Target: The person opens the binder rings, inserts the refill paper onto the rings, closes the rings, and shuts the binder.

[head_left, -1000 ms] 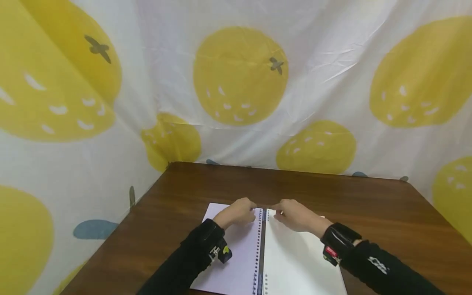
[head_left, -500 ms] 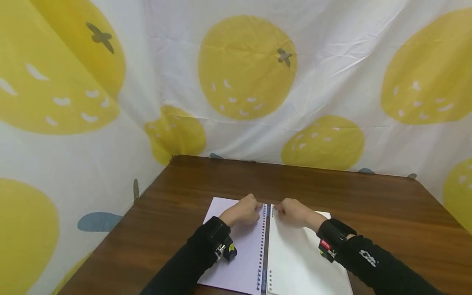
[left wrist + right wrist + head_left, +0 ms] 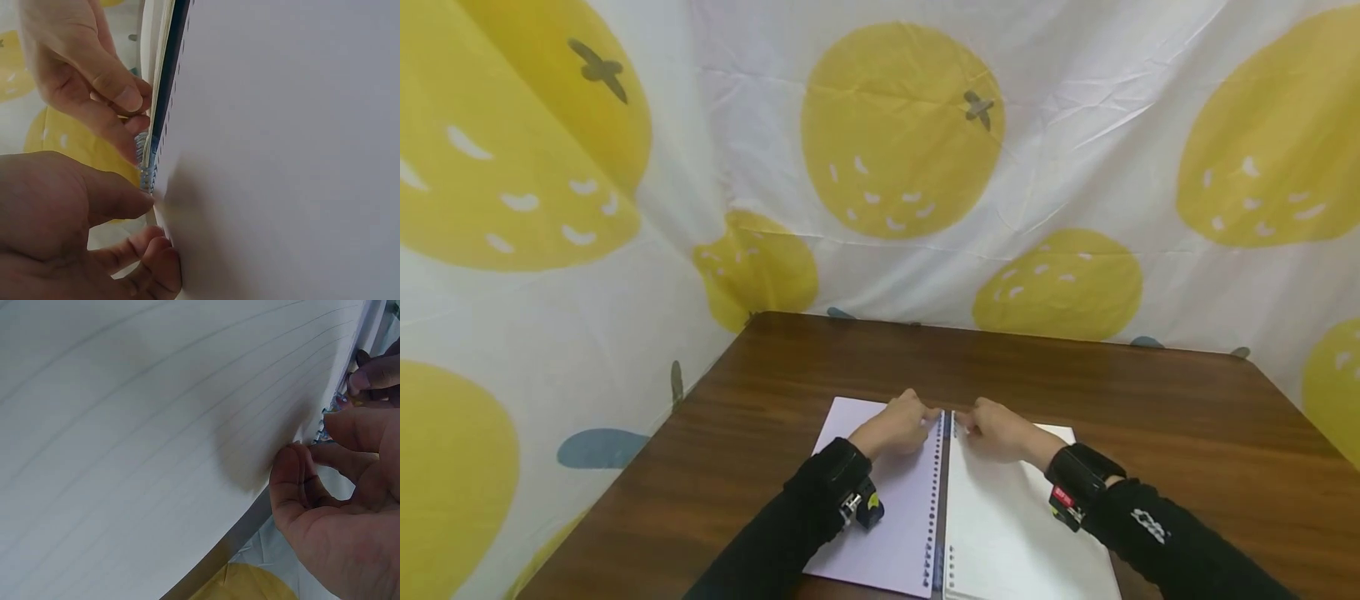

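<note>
A ring-bound notebook (image 3: 1026, 533) lies open on the table, a lilac sheet (image 3: 891, 542) on its left and a lined white page on its right. Holes line both inner edges, with a dark spine (image 3: 939, 508) between them. At the spine's far end, my left hand (image 3: 893, 427) pinches the left side by the clear rings (image 3: 147, 178), thumb at the rings and curled fingers at the sheet's edge. Just across the spine, my right hand (image 3: 1000, 430) pinches the right side, its fingers bent at the page's edge in the right wrist view.
The brown wooden table (image 3: 700, 475) extends around the notebook. Behind and to the left hangs a white cloth (image 3: 722, 150) with yellow fruit prints, meeting the table's edges. Black cuffs with small cameras (image 3: 868, 504) sit on both wrists, low over the pages.
My right index finger, earlier stretched out to the spine's top, is now bent in by the page's inner corner. My left hand stays at the rings. The head view has shifted slightly.
</note>
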Demonstrator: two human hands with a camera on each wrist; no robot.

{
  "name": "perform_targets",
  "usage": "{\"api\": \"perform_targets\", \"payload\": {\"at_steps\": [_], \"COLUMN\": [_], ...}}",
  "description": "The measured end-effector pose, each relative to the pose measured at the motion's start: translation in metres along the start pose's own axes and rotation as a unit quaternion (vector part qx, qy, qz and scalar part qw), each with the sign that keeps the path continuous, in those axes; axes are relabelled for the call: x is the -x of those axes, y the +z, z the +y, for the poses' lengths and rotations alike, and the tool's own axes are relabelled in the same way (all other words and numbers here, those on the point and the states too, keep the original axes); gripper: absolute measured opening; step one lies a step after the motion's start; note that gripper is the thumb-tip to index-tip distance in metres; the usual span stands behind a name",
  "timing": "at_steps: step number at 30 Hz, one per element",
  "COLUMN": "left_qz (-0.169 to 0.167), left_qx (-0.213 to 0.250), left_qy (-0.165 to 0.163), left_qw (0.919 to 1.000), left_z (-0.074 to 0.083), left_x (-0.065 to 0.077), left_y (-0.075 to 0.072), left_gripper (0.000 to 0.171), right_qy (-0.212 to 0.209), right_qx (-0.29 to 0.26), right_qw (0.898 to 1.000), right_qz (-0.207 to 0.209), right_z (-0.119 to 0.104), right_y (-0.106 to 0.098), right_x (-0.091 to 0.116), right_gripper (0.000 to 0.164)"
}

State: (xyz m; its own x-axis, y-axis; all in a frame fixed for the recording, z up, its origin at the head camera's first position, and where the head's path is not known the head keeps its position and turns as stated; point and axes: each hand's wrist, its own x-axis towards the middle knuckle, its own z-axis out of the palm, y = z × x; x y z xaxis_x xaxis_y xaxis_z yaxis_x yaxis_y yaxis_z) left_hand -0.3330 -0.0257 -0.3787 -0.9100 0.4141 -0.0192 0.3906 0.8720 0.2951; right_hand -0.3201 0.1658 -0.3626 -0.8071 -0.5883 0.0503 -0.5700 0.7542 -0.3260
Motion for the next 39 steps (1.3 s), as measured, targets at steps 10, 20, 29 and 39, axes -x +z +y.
{"api": "perform_targets", "payload": {"at_steps": [10, 20, 29, 39], "left_qz": [-0.031, -0.035, -0.036, -0.014], "left_qx": [0.003, 0.017, -0.042, -0.054], "left_qy": [-0.007, -0.018, 0.046, 0.069], "left_qw": [0.9995, 0.9991, 0.9974, 0.9960], "left_z": [0.009, 0.008, 0.006, 0.010], "left_x": [0.005, 0.004, 0.016, 0.029], "left_y": [-0.002, 0.001, 0.001, 0.007], "left_gripper": [0.051, 0.055, 0.044, 0.041], "right_qy": [-0.027, -0.018, -0.015, -0.057], "right_qx": [0.016, 0.017, 0.019, 0.057], "right_qw": [1.000, 1.000, 1.000, 0.996], "right_qz": [0.006, 0.009, 0.008, 0.036], "right_z": [-0.006, -0.006, -0.014, -0.017], "right_y": [0.002, 0.004, 0.008, 0.017], "right_x": [0.002, 0.004, 0.018, 0.030], "right_gripper": [0.040, 0.043, 0.033, 0.036]}}
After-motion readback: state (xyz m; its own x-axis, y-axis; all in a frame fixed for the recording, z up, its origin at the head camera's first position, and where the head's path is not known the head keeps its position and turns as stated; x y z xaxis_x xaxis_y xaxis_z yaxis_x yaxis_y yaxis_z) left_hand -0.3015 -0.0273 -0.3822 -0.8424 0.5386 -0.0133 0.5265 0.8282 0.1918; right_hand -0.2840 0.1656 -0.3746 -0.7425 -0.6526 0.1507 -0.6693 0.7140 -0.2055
